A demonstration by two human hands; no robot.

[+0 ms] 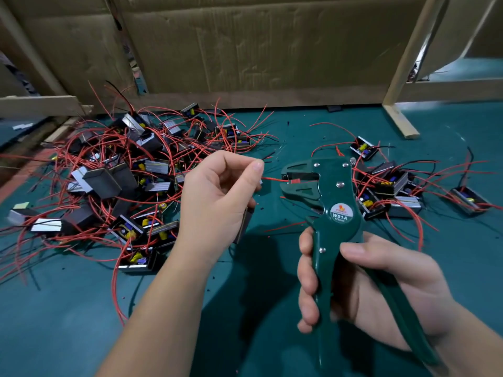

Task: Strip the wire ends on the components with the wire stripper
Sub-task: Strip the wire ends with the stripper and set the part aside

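Above counter centre: both hands, with one red wire [270,179] running between them
Left hand [217,197]: grip closed to a pinch, thumb and forefinger tips on the red wire, other fingers curled
Component [244,224]: dark block just under the left hand, mostly hidden; can't tell if the fingers touch it
Right hand [367,284]: grip wrapped round the handles of the green wire stripper [334,202], thumb on top, four fingers round the front handle
Stripper: upright, head pointing left, label W01A; handles partly spread
Wire end: sits inside the stripper jaws, wire roughly level
Unheld components, left [122,180]: big tangled pile, red and black leads
Unheld components, right [392,191]: smaller group beside the stripper head
Counter [68,322]: green mat, small bits of insulation scattered
Behind: cardboard sheets [258,44], wooden strip [400,121]
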